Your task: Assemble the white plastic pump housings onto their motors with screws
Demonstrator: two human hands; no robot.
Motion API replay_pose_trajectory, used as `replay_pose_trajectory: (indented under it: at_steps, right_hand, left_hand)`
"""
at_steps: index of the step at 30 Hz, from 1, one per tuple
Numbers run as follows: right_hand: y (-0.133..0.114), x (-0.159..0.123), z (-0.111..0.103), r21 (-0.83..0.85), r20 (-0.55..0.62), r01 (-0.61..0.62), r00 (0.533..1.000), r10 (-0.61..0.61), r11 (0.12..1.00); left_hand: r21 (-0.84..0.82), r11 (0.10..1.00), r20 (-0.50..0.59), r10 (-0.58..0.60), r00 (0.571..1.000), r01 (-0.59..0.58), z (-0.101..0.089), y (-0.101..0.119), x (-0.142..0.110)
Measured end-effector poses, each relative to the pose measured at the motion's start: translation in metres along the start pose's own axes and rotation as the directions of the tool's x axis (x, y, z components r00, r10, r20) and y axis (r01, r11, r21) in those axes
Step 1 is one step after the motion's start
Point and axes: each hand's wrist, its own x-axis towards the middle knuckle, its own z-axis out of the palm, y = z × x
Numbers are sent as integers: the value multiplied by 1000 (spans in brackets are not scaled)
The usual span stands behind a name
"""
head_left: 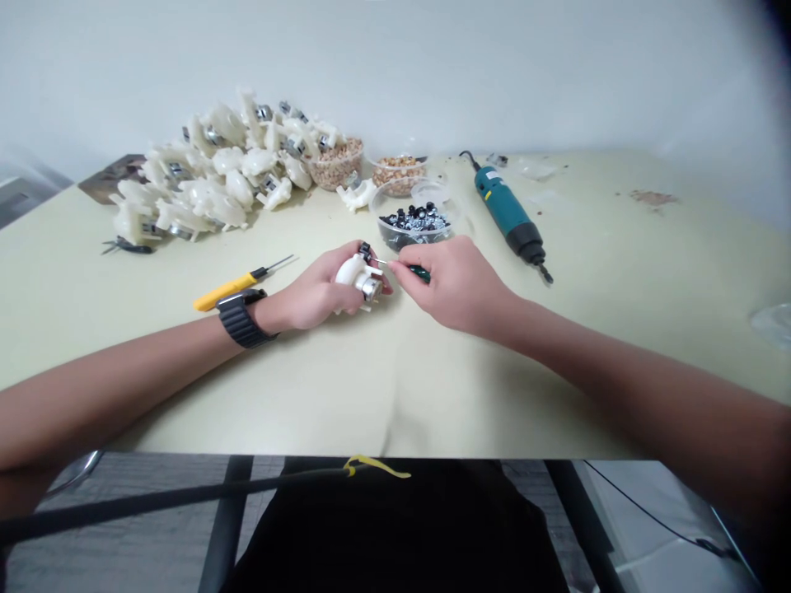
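Observation:
My left hand [315, 292] is closed around a white plastic housing with a silver motor [362, 278] in it. A small black part [365, 251] sits at the top of this housing. In my right hand [454, 284] is a screwdriver with a dark green handle [420, 273], gripped between thumb and fingers. Its thin metal shaft points left and its tip reaches the black part; whether it sits on a screw is too small to tell. Just beyond my hands stands a clear round tub [413, 239] of black parts and screws.
A pile of similar white housings [216, 177] covers the back left. Tubs of small brown pieces [337, 169] stand behind. A yellow-handled screwdriver [228, 290] and black pliers [133, 246] lie left. A green power screwdriver [507, 210] lies right. A dark cable [185, 497] crosses below the table's front edge.

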Motion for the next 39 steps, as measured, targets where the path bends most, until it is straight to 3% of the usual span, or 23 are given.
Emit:
replay_pose_trajectory:
  at_steps: [2,5,7,9,18,22,25,30,39]
  right_hand:
    - [1,2,-3,196,60,-78,996,67,978]
    - [6,3,-4,427,235,-285,951,199,858]
    - [9,4,-3,488,342,-422,898,277,764]
    - [11,4,-3,491,368,-466,877,310,736]
    - [20,-5,-14,358,216,-217,965,145,908]
    - [27,-9,-10,205,107,-194,979,175,959]
    - [30,-10,-6,107,74,-130,990,122,986]
    - [33,-10,-4,39,-44,92,995,-91,995]
    - [35,-10,-2,4,-8,188,982,-188,982]
  left_hand:
    - [12,1000,2,3,1000,-3,1,1,-1]
    - [39,999,-1,10,1000,-10,2,4,-1]
    - [59,998,5,5,1000,-6,2,5,-1]
    - [54,999,-1,4,1000,-4,3,4,1]
    - [-145,989,33,36,999,-30,-2,-7,7]
    - [-196,980,35,43,998,-35,-4,-9,7]
    - [-200,979,30,37,999,-31,-5,-11,8]
    - [-188,982,24,35,999,-30,-6,-14,9]
    - [-166,985,35,59,998,-53,-6,-11,8]
